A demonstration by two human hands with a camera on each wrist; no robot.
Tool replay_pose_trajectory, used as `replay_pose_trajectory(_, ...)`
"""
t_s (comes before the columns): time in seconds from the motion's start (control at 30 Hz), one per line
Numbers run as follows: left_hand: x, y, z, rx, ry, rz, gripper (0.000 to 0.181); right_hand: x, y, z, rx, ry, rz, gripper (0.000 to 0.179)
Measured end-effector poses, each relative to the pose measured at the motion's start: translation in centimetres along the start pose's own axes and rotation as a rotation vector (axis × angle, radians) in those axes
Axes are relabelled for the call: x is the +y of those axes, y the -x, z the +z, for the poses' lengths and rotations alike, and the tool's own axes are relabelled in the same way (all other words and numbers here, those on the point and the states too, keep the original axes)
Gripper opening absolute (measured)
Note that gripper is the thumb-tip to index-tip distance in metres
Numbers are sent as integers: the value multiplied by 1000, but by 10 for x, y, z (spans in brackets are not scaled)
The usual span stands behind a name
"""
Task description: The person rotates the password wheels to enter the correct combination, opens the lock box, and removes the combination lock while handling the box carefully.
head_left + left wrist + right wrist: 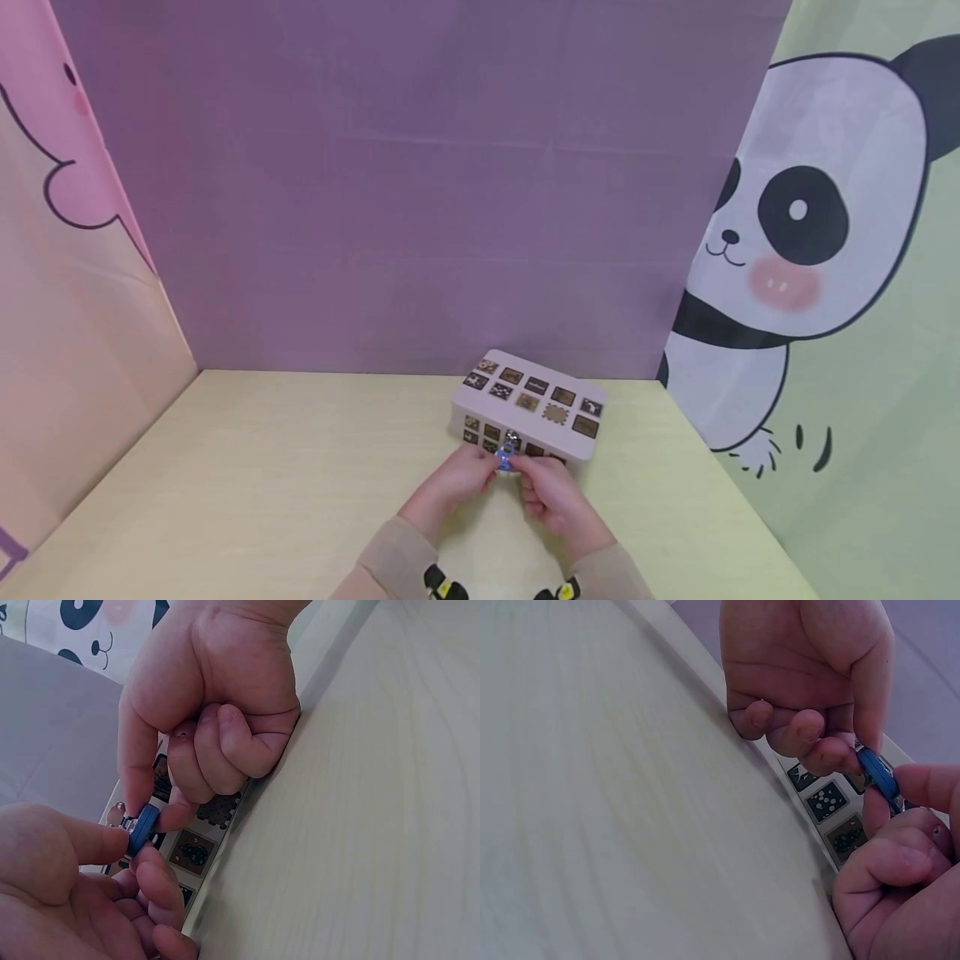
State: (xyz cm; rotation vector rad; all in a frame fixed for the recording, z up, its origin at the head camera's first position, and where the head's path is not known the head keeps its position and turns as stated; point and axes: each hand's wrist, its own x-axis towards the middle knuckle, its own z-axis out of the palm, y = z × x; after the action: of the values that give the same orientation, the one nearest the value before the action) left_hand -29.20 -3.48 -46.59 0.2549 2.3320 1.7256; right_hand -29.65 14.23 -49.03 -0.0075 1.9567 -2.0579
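A small blue padlock [505, 457] hangs at the metal clasp [512, 436] on the front of a pale box [525, 404] printed with little square pictures. The lid is down. My left hand [467, 469] pinches the padlock from the left between thumb and index finger. From the other side, my right hand [553, 492] pinches it too, its other fingers curled into the palm. Close up in the left wrist view, the padlock [142, 831] is seen edge-on between the fingertips of both hands. Fingers partly cover the padlock [877, 774] in the right wrist view.
The box stands at an angle on a light wooden table [262, 467], near its back edge. Behind rises a purple backdrop [412, 208]. A panda print [870, 208] is on the right panel, a pink figure [75, 150] on the left one.
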Motion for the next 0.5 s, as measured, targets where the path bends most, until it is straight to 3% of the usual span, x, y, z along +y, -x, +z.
replay_pose_trajectory(0.5,-4,-2,0,-4,13,16,35,-3,0,-1,27,-122,60,36)
